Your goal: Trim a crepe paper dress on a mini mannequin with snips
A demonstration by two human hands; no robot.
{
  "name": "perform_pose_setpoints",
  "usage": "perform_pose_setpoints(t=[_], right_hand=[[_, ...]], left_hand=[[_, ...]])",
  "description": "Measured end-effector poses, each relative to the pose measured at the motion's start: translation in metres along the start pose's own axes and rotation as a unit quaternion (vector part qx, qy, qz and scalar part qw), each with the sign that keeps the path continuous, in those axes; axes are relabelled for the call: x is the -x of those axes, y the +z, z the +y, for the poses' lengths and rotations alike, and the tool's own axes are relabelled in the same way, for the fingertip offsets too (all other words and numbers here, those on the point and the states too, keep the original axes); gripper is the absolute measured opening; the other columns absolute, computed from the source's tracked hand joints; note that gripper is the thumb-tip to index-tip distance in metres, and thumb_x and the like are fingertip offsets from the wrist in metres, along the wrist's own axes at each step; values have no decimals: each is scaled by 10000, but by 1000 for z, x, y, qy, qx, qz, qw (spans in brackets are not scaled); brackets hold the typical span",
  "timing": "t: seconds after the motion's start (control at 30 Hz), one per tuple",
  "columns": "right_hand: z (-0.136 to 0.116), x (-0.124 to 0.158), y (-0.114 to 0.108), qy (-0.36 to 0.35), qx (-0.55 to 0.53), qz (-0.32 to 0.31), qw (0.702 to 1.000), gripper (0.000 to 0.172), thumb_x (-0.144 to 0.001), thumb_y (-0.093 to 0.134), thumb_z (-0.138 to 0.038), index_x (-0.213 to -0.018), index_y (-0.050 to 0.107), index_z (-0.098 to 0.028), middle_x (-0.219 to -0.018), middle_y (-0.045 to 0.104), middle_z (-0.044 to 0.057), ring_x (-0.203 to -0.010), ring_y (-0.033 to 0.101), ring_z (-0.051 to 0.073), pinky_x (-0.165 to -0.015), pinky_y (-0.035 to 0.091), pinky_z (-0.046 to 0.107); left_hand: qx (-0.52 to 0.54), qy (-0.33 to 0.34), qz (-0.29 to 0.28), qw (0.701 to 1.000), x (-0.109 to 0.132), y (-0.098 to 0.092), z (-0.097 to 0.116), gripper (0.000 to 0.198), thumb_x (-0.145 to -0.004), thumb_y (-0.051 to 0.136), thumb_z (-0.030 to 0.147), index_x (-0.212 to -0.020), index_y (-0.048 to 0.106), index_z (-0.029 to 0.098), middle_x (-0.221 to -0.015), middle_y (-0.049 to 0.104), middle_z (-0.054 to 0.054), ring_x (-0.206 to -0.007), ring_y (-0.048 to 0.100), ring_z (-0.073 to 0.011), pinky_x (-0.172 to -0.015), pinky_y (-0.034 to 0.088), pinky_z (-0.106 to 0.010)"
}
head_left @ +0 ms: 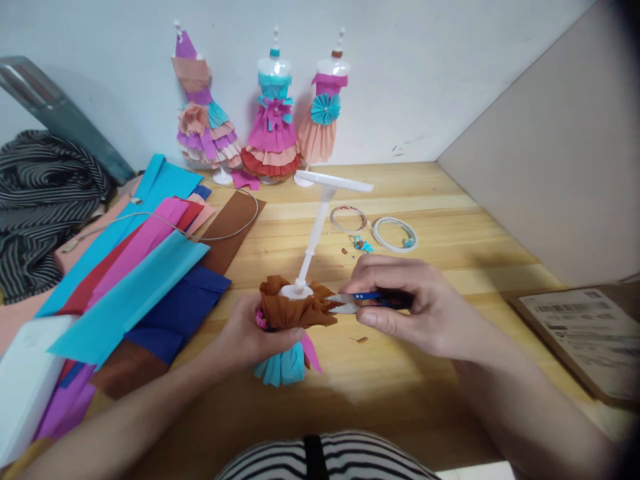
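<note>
Against the brown ruffle (295, 312), perhaps, snips (366, 296).

Softly lit pale wall (410, 73) at the back; wood-grain table (460, 227) against it, plain beige panel (545, 153) at right

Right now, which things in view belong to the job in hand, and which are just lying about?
In use:
upturned dress form, in the left hand
brown paper ruffle on it
snips, in the right hand
coloured paper sheets, probably stock

Apparently just lying about:
striped cloth
brown labelled parcel
white box-like object
</note>
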State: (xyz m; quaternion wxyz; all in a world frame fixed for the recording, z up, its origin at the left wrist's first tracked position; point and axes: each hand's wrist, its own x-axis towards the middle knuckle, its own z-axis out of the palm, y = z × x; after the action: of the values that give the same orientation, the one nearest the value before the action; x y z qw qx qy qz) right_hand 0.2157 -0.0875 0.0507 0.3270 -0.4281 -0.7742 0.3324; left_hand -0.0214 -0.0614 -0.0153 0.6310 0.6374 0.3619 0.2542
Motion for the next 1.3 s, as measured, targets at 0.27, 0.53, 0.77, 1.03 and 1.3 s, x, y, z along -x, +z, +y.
perform_pose_setpoints(t=[0.27,0.53,0.77,1.03,1.3], right_hand=[[1,0,0,-14,28,11,999,220,-859,634,-316,-872,698,-106,-708,584,47,-613,529,124,-535,401,244],[5,-2,-1,-22,1,-3,1000,191,-857,640,-293,-881,700,-114,-707,609,42,-628,535,120,-545,393,235],[3,-5,3,-17,-17,-16,1000,195,-857,637,-307,-880,694,-122,-707,599,40,-622,528,119,-535,390,237],[2,-5,2,-24,-14,-11,1000,190,-858,642,-311,-887,689,-130,-718,609,44,-631,533,123,-545,393,244],[0,-5,3,-20,-12,-17,1000,187,-860,631,-301,-878,688,-124,-713,592,47,-617,524,126,-528,384,247]], left_hand=[[6,-8,8,1000,-1,2,2,274,-683,712,288,-892,696,111,-927,733,-97,-1041,636,-328,-856,535,-381],[32,-19,-9,999,3,-1,-7,360,-711,734,291,-1032,696,133,-1026,728,-90,-1003,653,-289,-853,531,-359],[52,-13,-25,998,2,0,-15,364,-735,733,286,-1063,687,134,-1030,725,-81,-962,668,-264,-830,539,-335],[45,-8,-14,999,1,1,-9,367,-723,734,268,-1062,690,136,-1055,724,-87,-969,670,-274,-828,544,-345],[30,-3,-26,999,2,1,-10,306,-754,707,278,-1028,699,143,-955,720,-67,-913,665,-254,-772,535,-318]])
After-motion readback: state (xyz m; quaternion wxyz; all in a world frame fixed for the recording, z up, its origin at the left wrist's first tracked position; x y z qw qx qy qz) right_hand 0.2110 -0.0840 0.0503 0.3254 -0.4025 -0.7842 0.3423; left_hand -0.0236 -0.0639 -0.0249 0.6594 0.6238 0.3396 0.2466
